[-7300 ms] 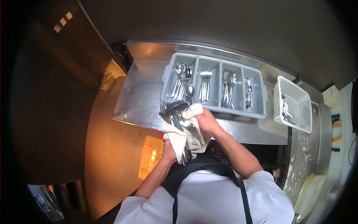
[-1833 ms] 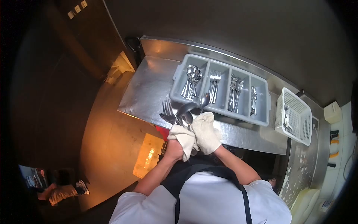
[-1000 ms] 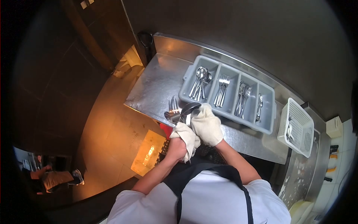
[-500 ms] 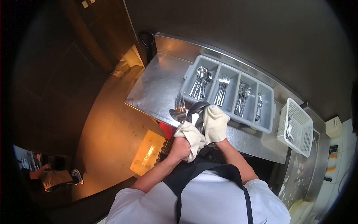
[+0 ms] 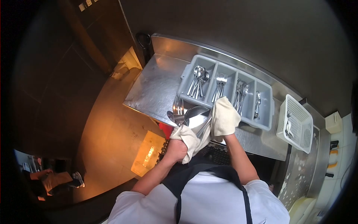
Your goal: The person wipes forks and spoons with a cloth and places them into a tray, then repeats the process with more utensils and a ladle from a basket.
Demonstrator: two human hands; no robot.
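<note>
- Cutlery [image 5: 179, 118], seen from the head view, stands bunched in the left hand [image 5: 176, 150], fork tines and spoon bowls pointing away from the body, just off the front edge of the counter [image 5: 156, 82].
- A big dark spoon [image 5: 197, 111] leans out of the bunch towards the tray [image 5: 265, 128].
- The left hand is closed round the bunch through a pale cloth [image 5: 189, 140].
- The right hand [image 5: 226, 121] is raised by the tray's near side, covered by the same cloth (only the wrist and forearm are bare, so I cannot tell how its fingers are set).
- On the counter, the grey tray has four compartments: from the left, spoons [image 5: 198, 79], forks [image 5: 220, 86], a mixed pile with more forks [image 5: 241, 93], and small spoons [image 5: 257, 103].
- Right of the tray is a white basket [image 5: 303, 128] with a few metal pieces inside (too small to sort).
- Below the counter, a yellow panel [image 5: 148, 154] lies beside a black mat [image 5: 212, 155].
- At the lower left, well apart, another person [image 5: 56, 181] shows in part: a forearm, a brown apron and a shoe.
</note>
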